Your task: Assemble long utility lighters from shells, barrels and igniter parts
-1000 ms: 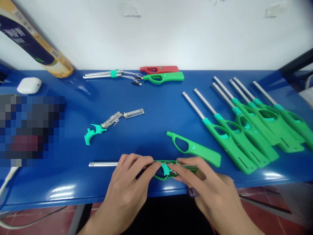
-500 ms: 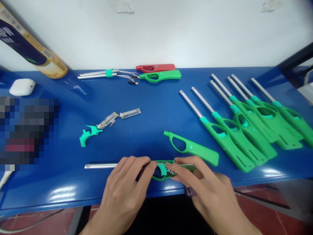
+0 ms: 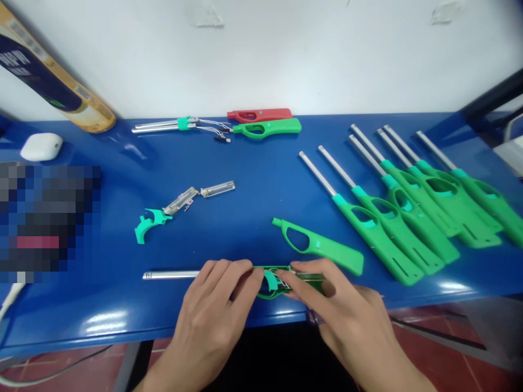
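Note:
Near the front edge lies an opened long-neck lighter [image 3: 269, 292], its green shell exposing a teal trigger [image 3: 270, 281] and thin white wires. Its metal tube [image 3: 171, 275] points left. My left hand [image 3: 216, 305] is closed around the lighter where tube and handle meet. My right hand [image 3: 343, 305] grips the handle end, thumb and fingers pressing on the inner parts beside the trigger. Those fingers partly hide the wires and the clear fuel tank. Just behind my right hand rests a loose green shell half [image 3: 321, 249], apart from the lighter.
Several assembled green lighters [image 3: 378, 239] lie at the right. Teal triggers [image 3: 143, 228] and clear fuel tanks [image 3: 182, 201] sit left of centre. Metal tubes with wires [image 3: 159, 126], a red shell [image 3: 261, 114] and a green shell [image 3: 269, 128] lie by the wall. A bottle [image 3: 87, 111] stands back left.
The view has shifted slightly. Both hands keep nearly the same hold on the lighter, with only a small shift of the right fingers over the inner parts.

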Demonstrator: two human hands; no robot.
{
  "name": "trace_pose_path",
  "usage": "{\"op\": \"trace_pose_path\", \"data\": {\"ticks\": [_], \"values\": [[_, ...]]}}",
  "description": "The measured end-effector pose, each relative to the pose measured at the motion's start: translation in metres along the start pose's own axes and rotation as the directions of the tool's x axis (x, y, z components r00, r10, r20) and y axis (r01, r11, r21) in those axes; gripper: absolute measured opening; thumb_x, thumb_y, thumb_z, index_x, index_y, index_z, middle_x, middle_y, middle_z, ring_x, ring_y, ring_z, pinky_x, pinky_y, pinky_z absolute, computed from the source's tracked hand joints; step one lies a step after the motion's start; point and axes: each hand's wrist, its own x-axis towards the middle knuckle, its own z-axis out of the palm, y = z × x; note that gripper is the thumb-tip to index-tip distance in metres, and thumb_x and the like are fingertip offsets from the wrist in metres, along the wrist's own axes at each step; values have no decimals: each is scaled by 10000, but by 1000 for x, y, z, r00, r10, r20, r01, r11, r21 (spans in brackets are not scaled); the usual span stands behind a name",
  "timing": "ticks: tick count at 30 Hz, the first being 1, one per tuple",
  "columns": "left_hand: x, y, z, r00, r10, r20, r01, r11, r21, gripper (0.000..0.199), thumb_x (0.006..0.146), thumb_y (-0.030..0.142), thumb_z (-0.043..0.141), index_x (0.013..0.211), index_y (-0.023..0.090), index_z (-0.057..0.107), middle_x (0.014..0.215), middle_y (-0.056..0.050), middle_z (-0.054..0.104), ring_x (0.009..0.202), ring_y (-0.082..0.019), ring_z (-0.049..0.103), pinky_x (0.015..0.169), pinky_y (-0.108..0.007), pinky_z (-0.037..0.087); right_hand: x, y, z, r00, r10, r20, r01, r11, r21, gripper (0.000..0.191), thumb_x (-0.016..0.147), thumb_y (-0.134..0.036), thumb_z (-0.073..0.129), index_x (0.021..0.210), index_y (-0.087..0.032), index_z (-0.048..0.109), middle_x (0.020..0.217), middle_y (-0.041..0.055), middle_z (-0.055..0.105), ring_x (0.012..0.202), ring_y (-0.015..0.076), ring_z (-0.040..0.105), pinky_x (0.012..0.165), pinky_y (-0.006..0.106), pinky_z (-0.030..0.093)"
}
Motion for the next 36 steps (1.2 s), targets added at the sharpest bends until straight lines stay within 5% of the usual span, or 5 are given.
{"op": "trace_pose_path", "data": {"ticks": [18, 36], "values": [[-5, -5, 4, 997, 23, -76, -26, 998, -49, 365, 923, -130, 545, 1173, 83, 706, 1080, -128, 707, 944, -242, 630, 790, -394, 512, -2, 2, 2, 1000, 12, -12, -12, 1000, 4, 464, 1080, -117, 364, 1310, -313, 716, 1232, 70, 683, 597, 92, 665, 489, 245, 559], [-3, 3, 2, 999, -8, 35, 6, 999, 37, 312, 960, -110, 520, 1211, 11, 659, 1145, -195, 639, 1081, -336, 592, 888, -503, 526, -5, 2, 3, 1000, 23, 1, -23, 1000, 18, 606, 964, 25, 379, 1346, -325, 692, 1253, 59, 680, 614, 95, 657, 528, 251, 574]]}}
